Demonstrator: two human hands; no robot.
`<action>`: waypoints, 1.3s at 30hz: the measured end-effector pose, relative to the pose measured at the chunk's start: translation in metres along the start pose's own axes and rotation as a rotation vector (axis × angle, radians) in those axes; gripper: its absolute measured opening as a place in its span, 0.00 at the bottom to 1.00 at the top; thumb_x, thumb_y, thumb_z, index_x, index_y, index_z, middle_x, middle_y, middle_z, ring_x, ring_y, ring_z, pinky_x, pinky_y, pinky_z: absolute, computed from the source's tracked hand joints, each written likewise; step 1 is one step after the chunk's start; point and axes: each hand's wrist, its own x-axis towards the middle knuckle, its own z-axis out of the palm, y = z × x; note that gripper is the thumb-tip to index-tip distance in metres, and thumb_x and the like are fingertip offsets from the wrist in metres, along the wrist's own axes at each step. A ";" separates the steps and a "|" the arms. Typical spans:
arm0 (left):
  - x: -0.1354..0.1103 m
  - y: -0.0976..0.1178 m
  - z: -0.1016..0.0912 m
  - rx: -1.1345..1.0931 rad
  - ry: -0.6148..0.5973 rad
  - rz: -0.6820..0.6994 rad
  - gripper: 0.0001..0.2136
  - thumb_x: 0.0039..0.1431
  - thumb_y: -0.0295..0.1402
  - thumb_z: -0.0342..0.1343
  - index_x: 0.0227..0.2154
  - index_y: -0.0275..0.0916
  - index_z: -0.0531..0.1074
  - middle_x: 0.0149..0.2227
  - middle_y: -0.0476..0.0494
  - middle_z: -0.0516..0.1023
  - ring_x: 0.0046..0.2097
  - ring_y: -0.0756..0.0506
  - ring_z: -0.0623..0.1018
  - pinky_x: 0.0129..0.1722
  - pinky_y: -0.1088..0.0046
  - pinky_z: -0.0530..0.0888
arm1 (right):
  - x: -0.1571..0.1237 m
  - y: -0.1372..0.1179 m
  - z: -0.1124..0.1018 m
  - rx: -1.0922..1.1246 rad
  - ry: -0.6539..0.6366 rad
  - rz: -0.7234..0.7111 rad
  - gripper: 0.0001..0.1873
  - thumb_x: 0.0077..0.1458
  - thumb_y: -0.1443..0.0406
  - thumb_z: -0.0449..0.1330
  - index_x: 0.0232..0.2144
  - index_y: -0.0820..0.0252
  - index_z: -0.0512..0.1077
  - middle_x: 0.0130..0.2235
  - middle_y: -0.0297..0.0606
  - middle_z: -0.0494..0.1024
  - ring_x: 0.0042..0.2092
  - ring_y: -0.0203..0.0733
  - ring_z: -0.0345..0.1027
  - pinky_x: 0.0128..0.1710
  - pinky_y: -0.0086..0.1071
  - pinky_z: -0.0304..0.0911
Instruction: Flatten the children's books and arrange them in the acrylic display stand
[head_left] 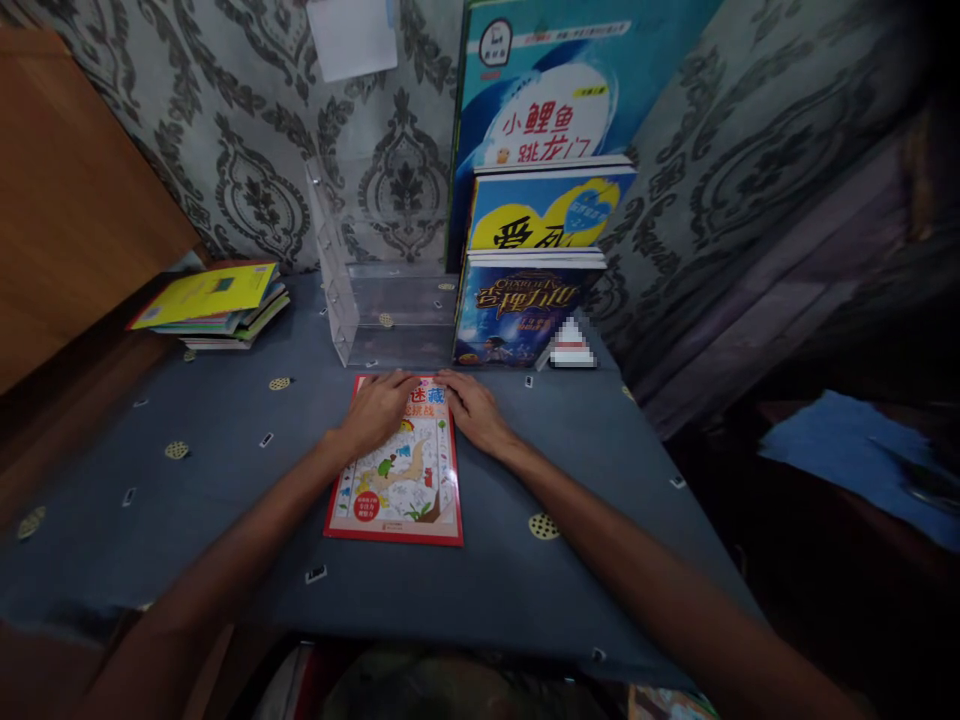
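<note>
A thin picture book (416, 480) with a red border and a drawn cover lies on the cloth-covered table in front of me. My left hand (381, 408) rests palm down over its upper left part, fingers together and bent at the top edge. At the upper right corner, my right hand (472, 408) has its fingers closed against the top edge. Both hands touch the book; their fingertips and undersides are partly hidden. Just behind the book stands a clear acrylic book rack (337, 310). Its right side holds upright books in tiers, with a dark blue book (517, 315) in front.
A yellow-topped stack of books (214, 300) lies at the back left, near a wooden panel (75, 200). Taller upright books (555, 70) stand behind the rack's front tier. A small pixelated triangular object (574, 345) is beside the rack. Blue cloth (847, 460) lies at right.
</note>
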 end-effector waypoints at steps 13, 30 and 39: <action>0.000 -0.005 0.022 -0.043 0.130 0.020 0.19 0.69 0.25 0.45 0.58 0.37 0.72 0.59 0.35 0.76 0.62 0.39 0.73 0.59 0.56 0.69 | 0.002 -0.003 -0.002 0.040 0.069 0.029 0.20 0.61 0.69 0.50 0.51 0.58 0.76 0.53 0.45 0.80 0.55 0.52 0.72 0.58 0.49 0.65; -0.001 -0.007 0.026 -0.008 0.163 0.046 0.18 0.70 0.26 0.46 0.58 0.37 0.72 0.58 0.34 0.76 0.61 0.39 0.74 0.58 0.56 0.70 | 0.001 0.000 -0.003 0.010 0.113 -0.024 0.19 0.59 0.72 0.51 0.47 0.57 0.77 0.46 0.42 0.81 0.48 0.48 0.72 0.52 0.43 0.67; -0.001 -0.009 0.028 -0.021 0.171 0.042 0.17 0.70 0.27 0.46 0.57 0.38 0.72 0.59 0.35 0.76 0.61 0.39 0.74 0.59 0.57 0.69 | 0.001 -0.001 -0.003 0.006 0.116 -0.028 0.19 0.59 0.72 0.50 0.46 0.58 0.77 0.46 0.43 0.81 0.49 0.49 0.72 0.52 0.44 0.67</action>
